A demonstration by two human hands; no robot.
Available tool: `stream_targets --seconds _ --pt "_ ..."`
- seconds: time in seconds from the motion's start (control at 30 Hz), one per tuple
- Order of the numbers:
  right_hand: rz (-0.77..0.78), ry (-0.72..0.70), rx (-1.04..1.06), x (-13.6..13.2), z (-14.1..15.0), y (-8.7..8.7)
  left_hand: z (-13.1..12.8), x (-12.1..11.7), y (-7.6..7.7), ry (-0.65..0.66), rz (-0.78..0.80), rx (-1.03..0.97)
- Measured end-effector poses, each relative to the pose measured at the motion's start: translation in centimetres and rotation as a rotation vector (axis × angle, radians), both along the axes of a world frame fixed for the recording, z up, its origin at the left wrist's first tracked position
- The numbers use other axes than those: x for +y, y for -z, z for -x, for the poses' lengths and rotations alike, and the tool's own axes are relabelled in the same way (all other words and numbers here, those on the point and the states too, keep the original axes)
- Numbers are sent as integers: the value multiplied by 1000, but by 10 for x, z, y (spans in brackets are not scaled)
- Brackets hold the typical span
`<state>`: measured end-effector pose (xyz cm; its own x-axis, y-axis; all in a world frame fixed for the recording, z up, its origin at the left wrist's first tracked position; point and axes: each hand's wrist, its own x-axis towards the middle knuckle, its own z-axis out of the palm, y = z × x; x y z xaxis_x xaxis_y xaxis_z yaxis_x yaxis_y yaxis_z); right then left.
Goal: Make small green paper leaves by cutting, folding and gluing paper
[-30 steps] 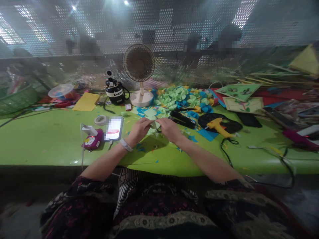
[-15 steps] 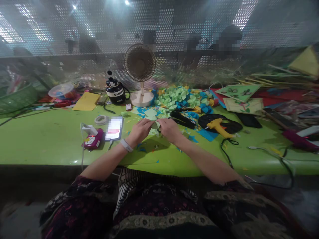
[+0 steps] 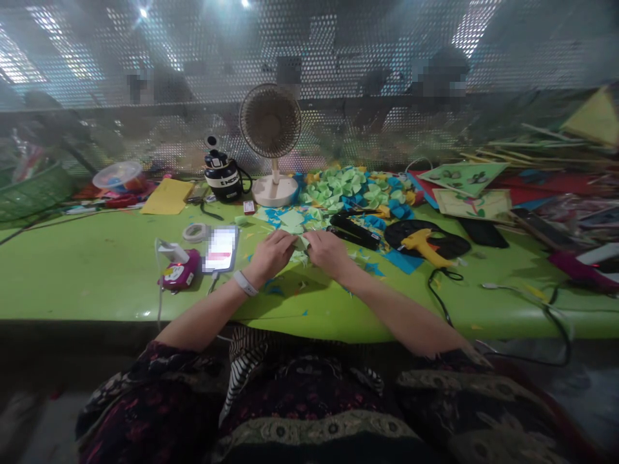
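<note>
Between my two hands is a small piece of light green paper [image 3: 302, 243], pinched from both sides. My left hand [image 3: 275, 255] grips its left edge with fingers bent, and a white band circles that wrist. From the right, my right hand [image 3: 327, 252] holds the other edge, thumb and fingers closed. The fingers partly hide the paper's shape. Just beyond the fingertips lie pale green paper pieces [image 3: 292, 219] on blue scraps. A heap of folded green paper flowers [image 3: 345, 187], mixed with blue and yellow ones, rises behind. A black stapler [image 3: 355, 232] rests beside my right hand.
A lit phone [image 3: 220, 250], a tape roll [image 3: 195, 232] and a purple power socket [image 3: 180, 270] lie to the left. A fan [image 3: 275, 191] and a black flask [image 3: 224, 180] stand behind. On the right are a yellow glue gun [image 3: 425, 247] and its cord.
Both hands stay in nearly the same place, still holding the green paper. The fingers have shifted only slightly around it.
</note>
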<state>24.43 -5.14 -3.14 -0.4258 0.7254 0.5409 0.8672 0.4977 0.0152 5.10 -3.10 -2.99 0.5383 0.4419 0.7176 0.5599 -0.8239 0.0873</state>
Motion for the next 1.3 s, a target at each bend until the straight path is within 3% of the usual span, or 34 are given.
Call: stream_targets --seconds 0.23,0.6,0.97,1.3 --pt "15 -59 138 -1 -1 -1 -3 0 1 33 96 -153" --pt "49 -20 172 -2 0 4 -1 -3 -2 37 26 -19" --pt "189 -73 199 -5 -3 -1 -4 -5 1 -43 73 -10" --pt "197 27 271 -8 0 -2 -11 -11 4 -25 140 -36"
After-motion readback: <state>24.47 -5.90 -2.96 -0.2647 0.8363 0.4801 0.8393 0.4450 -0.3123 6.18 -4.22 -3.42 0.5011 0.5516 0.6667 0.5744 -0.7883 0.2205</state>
